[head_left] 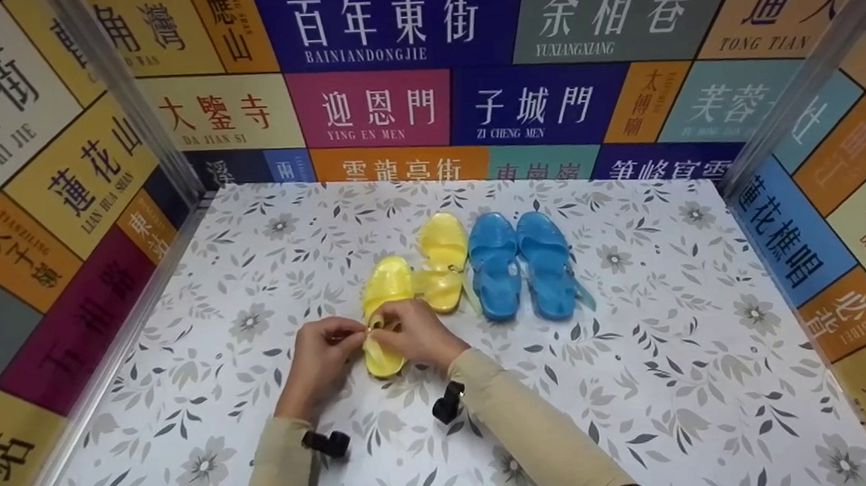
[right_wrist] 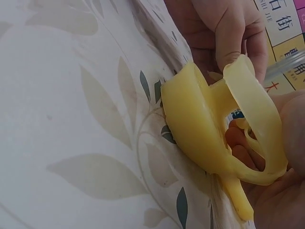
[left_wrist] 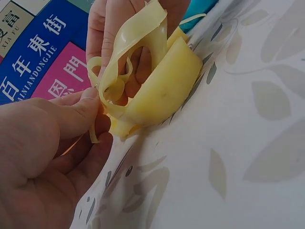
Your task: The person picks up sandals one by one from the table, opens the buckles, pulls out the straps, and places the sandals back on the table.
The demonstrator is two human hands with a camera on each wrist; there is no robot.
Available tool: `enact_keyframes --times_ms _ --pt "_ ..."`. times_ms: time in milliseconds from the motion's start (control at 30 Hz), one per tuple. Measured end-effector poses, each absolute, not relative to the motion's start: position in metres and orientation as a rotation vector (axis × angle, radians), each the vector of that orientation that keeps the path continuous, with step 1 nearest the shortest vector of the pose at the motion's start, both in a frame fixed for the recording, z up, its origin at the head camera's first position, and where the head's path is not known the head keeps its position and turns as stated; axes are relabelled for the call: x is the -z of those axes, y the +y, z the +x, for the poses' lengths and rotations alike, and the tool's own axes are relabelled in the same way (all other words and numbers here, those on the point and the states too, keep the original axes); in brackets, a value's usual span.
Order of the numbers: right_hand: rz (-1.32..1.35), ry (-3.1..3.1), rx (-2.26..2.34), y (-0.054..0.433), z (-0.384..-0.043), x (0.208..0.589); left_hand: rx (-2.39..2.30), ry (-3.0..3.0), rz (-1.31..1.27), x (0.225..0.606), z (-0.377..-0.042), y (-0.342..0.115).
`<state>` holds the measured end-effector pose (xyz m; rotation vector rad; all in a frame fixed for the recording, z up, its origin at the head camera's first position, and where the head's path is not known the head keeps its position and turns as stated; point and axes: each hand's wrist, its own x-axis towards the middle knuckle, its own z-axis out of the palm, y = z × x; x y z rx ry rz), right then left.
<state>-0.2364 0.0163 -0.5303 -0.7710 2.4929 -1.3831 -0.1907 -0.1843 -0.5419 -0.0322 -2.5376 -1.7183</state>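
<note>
A yellow sandal [head_left: 388,277] lies on the table with its heel toward me, and both hands are at its ankle strap [left_wrist: 139,29]. My left hand [head_left: 321,359] pinches the strap's narrow end between thumb and fingertips on the left side, beside the small buckle. From the right, my right hand [head_left: 418,335] reaches over the sandal and holds the strap near the same spot, its fingers partly hidden by the strap. In the right wrist view, the strap arches above the sandal's heel [right_wrist: 195,119].
A second yellow sandal [head_left: 444,235] lies just beyond the right hand. Beside it on the right are two blue sandals [head_left: 492,239], their thin straps splayed out sideways. The tabletop [head_left: 659,379] has a leaf print, and panels with printed signs [head_left: 376,107] stand around it.
</note>
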Motion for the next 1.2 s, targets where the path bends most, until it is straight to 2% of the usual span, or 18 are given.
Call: enact_keyframes --times_ms 1200 --pt "-0.771 2.48 1.387 0.016 -0.234 0.531 1.681 -2.585 0.017 0.544 -0.196 -0.182"
